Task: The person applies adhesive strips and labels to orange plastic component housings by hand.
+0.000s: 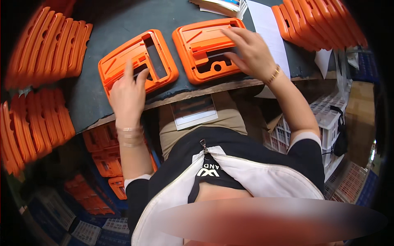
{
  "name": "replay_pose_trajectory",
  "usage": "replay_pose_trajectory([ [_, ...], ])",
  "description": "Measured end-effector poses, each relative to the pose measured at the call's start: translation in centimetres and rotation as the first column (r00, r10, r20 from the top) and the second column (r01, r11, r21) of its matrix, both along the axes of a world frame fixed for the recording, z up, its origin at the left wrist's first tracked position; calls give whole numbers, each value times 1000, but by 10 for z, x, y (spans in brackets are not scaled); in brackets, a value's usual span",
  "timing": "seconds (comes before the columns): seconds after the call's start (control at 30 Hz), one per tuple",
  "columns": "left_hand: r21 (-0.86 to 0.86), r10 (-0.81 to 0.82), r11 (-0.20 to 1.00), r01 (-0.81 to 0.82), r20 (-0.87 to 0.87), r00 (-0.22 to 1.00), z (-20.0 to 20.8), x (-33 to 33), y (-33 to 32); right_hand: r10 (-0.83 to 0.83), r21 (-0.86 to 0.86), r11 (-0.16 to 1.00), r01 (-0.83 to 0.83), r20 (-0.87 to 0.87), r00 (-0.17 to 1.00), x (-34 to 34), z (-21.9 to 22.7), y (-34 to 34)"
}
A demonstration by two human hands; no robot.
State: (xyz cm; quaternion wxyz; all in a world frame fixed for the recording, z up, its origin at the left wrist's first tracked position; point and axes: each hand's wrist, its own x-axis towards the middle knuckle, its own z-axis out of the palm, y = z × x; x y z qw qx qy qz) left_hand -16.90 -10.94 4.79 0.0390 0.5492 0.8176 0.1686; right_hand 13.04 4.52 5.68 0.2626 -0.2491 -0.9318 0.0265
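Observation:
Two orange plastic housings with cut-out openings lie side by side on the dark table. My left hand (pixel 128 92) is over the near edge of the left housing (pixel 119 61); its index finger and thumb are spread, with nothing visible between them. On the right housing (pixel 205 32), the fingers of my right hand (pixel 255 52) reach over the right side, thumb apart and near a cut-out. No held part shows in the right hand. Its fingers are slightly blurred, so whether they press on the plastic I cannot tell.
Similar orange parts stand in a stack (pixel 57 45) at the left, another stack (pixel 39 123) below it and a stack (pixel 316 22) at far right. A paper sheet (pixel 266 33) and a paper pile (pixel 221 6) lie behind. White crates (pixel 328 119) stand at lower right.

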Motion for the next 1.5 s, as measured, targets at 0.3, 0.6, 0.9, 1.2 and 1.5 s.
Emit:
replay_pose_trajectory([
  [0.3,63,-333,942,329,78,940,7,-71,4,226,-136,970,-201,203,953,15,21,49],
  [0.6,-19,-368,905,425,469,803,19,-63,39,-72,-669,711,214,234,970,1,2,34],
  [0.9,-59,-725,676,734,126,677,12,-48,65,174,-661,746,83,314,933,8,-8,78],
  [1.2,461,-350,864,204,256,901,-47,29,-82,374,-117,914,-388,-122,919,-8,-14,-57],
  [1.5,-217,219,976,-36,955,202,-127,98,-128,204,-631,766,-122,59,977,-8,-163,-149],
])
